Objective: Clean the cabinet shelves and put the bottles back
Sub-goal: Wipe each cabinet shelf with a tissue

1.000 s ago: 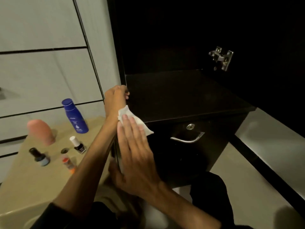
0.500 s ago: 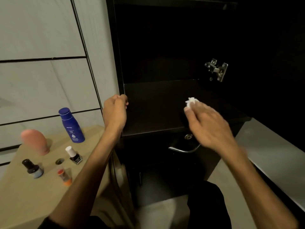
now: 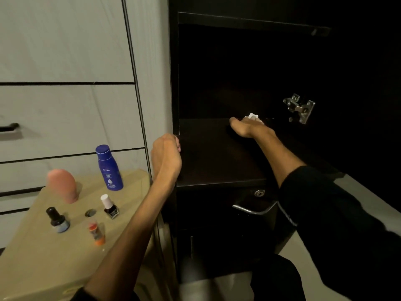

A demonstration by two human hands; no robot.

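Five bottles wait on the tan stand (image 3: 43,257) left of the cabinet, none yet back on a shelf: nearest, a small orange-bottomed tube (image 3: 96,234) toward the stand's front, then a dark-capped dropper bottle (image 3: 57,220) near its left edge, a white-capped polish bottle (image 3: 109,207) toward the middle, a blurred pink bottle (image 3: 63,185) further back, and one tall blue lotion bottle (image 3: 109,168) at the far right corner by the wall; a single small round lid or cap (image 3: 90,213) lies between the dropper and the polish. One left hand (image 3: 166,157) curls its fingers round the cabinet's front left edge at the shelf's near left corner, gripping it as a brace. One dark shelf (image 3: 212,161) carries the work; deep toward its back right corner, one right hand (image 3: 247,127) presses a single crumpled white wipe (image 3: 252,116) down, though I cannot tell whether the fingers curl round it or lie flat. One metal hinge (image 3: 300,108) juts from the right wall just beyond that hand. My worry is that a wider sweep could snag the wipe or scrape knuckles on it, and in this dim interior a dusty strip along the back edge could be missed. The left elbow hangs near the stand's right edge, so a careless swing might topple the lotion bottle.
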